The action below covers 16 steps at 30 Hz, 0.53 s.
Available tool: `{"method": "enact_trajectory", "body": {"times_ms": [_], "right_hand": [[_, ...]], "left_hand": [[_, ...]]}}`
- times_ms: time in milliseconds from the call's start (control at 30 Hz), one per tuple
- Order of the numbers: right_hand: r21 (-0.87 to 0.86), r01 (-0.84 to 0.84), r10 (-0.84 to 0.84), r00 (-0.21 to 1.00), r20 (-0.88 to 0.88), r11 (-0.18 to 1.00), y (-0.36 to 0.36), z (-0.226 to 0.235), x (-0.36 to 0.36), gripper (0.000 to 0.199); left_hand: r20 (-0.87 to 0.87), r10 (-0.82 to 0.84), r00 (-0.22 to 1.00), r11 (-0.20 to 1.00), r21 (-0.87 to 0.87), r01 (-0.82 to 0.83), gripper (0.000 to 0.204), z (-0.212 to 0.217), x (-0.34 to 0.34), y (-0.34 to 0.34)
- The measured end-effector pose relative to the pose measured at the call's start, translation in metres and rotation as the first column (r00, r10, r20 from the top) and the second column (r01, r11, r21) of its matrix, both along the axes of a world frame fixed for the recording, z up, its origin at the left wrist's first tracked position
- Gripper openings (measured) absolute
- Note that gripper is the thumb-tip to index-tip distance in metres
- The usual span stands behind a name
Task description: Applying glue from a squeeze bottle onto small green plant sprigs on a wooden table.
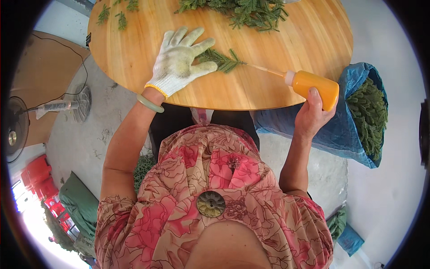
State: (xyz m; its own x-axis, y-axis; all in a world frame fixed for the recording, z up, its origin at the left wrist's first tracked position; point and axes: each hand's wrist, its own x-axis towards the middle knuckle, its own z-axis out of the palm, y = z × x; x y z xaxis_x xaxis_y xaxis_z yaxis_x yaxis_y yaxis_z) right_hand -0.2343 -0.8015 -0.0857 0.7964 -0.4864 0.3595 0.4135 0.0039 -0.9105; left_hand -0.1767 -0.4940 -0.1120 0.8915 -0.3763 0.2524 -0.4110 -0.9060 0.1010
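My left hand (181, 60), in a soiled white work glove, lies flat with fingers spread on the round wooden table (134, 54), pressing the left end of a small green fir-like sprig (224, 60). My right hand (311, 114) grips an orange squeeze bottle (316, 87) with a white cap. The bottle's long thin nozzle (266, 69) points left at the sprig's stem end. A green bangle (150, 104) sits on my left wrist.
A pile of green sprigs (242, 11) lies at the table's far side, with loose pieces (118, 13) at the far left. A blue sack (358, 116) full of green sprigs stands to the right of the table. A standing fan (67, 105) and red crates (38, 175) are on the left.
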Motion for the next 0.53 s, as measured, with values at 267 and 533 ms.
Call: {"method": "enact_trajectory", "body": {"times_ms": [267, 533], "right_hand": [[-0.025, 0.000, 0.000, 1.000, 0.015, 1.000, -0.010, -0.004, 0.000, 0.033], [0.366, -0.122, 0.128, 0.992, 0.009, 0.923, -0.034, -0.014, 0.005, 0.046]], "left_hand": [[-0.036, 0.002, 0.999, 1.000, -0.025, -0.003, 0.062, 0.002, 0.000, 0.000], [-0.153, -0.040, 0.987, 0.995, -0.100, 0.025, 0.066, 0.009, -0.002, 0.008]]}}
